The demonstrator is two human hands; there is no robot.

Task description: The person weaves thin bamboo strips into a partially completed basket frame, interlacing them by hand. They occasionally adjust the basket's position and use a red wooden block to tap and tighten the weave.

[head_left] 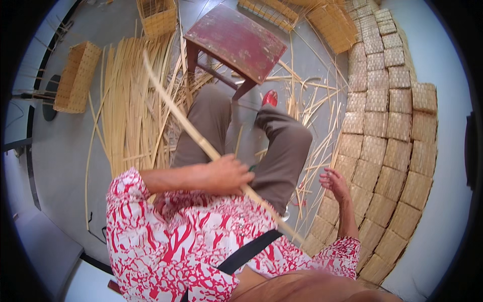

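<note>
Bamboo strip (pixel 201 142), long and pale, slants over the person's lap, gripped in the curled fingers of the left hand (pixel 229 175), while the right hand (pixel 336 183) (fingers loosely bent and free) hovers near the woven pieces (pixel 375 123) stacked at right.

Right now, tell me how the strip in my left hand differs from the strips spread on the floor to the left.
The held strip is raised in the left hand; the spread strips lie on the floor.
The held strip slants from upper left to lower right; most spread strips run roughly up and down the picture.
Both are long, narrow and pale tan.
</note>
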